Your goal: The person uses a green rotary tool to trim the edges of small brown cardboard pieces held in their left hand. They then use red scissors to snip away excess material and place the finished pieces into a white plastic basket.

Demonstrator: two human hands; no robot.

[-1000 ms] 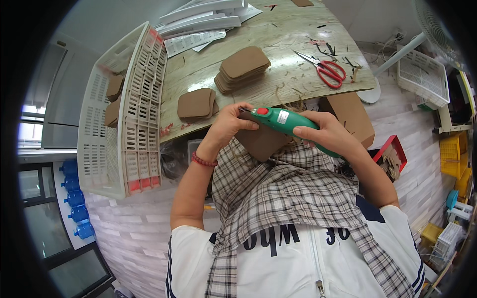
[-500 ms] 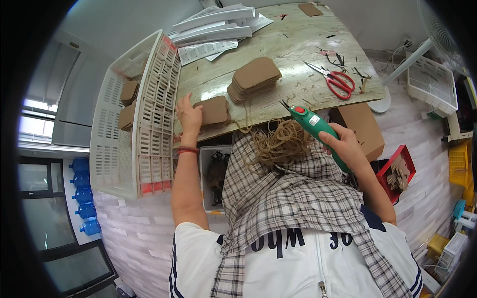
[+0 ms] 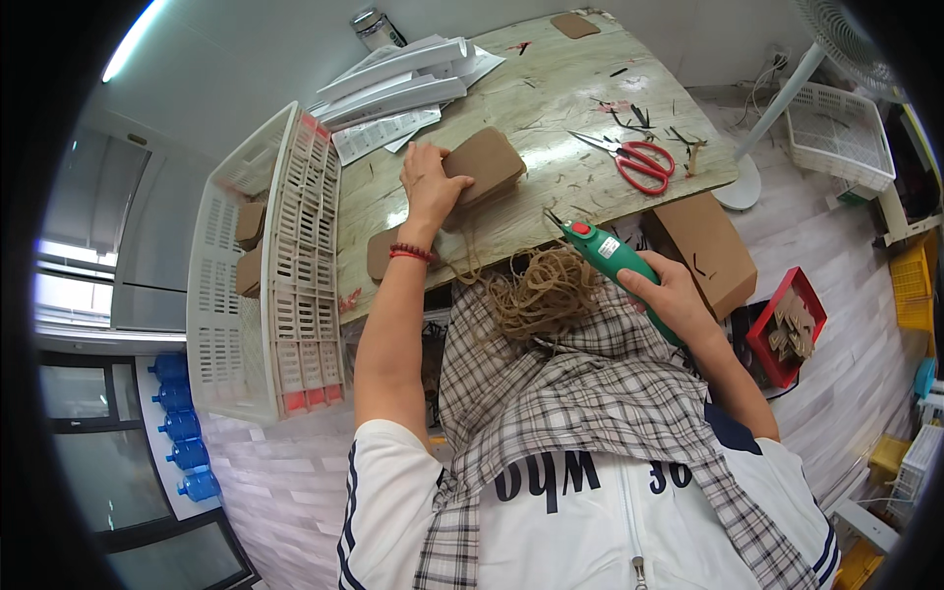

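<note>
- The left hand [image 3: 429, 184] lies palm down with fingers spread on a stack of brown cardboard pieces [image 3: 485, 163], gripping its near-left end; a red bead bracelet [image 3: 410, 255] sits on that wrist.
- That stack rests on the wooden tabletop [image 3: 551, 88] toward its near-left part, a little in from the near edge.
- A single flat brown cardboard piece [image 3: 380, 253] lies at the near edge of the tabletop, just beside the left wrist and partly hidden by it.
- The right hand [image 3: 672, 296] is closed around the body of a green handheld tool [image 3: 608, 254] with a red button, held off the near edge of the tabletop with its thin tip pointing up toward the stack.
- A tangle of tan cord [image 3: 539, 292] sits on the checked cloth in the person's lap, between the two forearms and just below the near edge.
- Red-handled scissors [image 3: 634, 160] lie on the tabletop toward its right side, well apart from the stack, with small dark scraps scattered around them.
- White folded papers [image 3: 398, 93] are piled at the far-left part of the tabletop, beyond the left hand.
- A white slatted plastic crate [image 3: 265, 270] stands against the left edge of the tabletop, holding a few brown pieces inside.
- A brown cardboard box [image 3: 706, 248] sits on the floor below the right end of the tabletop, with a red tray [image 3: 787, 326] of brown bits beside it.
</note>
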